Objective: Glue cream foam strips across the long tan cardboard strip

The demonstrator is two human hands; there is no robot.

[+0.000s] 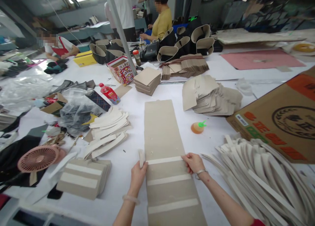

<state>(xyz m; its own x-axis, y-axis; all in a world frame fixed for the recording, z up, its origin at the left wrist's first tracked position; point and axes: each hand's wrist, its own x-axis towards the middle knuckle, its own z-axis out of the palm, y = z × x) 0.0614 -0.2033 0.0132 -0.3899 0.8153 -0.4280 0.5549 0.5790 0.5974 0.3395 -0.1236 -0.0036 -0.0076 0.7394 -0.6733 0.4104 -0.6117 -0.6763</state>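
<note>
A long beige panel (pixel 159 127) lies on the white table, running away from me. White strips cross it, among them a middle strip (pixel 169 180) and a near strip (pixel 173 206). The farthest strip (pixel 165 160) spans the panel's width. At its right end my right hand (pixel 194 163) is closed, thumb and fingers pinching the strip. My left hand (pixel 138 175) is closed at the panel's left edge, beside the strip's other end. Between its fingers a short white strip piece (pixel 141 157) stands up.
On the right are a heap of pale strips (pixel 265 180) and a cardboard box (pixel 278 121). An orange glue bottle (pixel 197 127) stands beyond my right hand. To the left lie white curved pieces (pixel 110 127), stacked striped panels (pixel 80 176) and a pink fan (pixel 38 158). Several people work behind.
</note>
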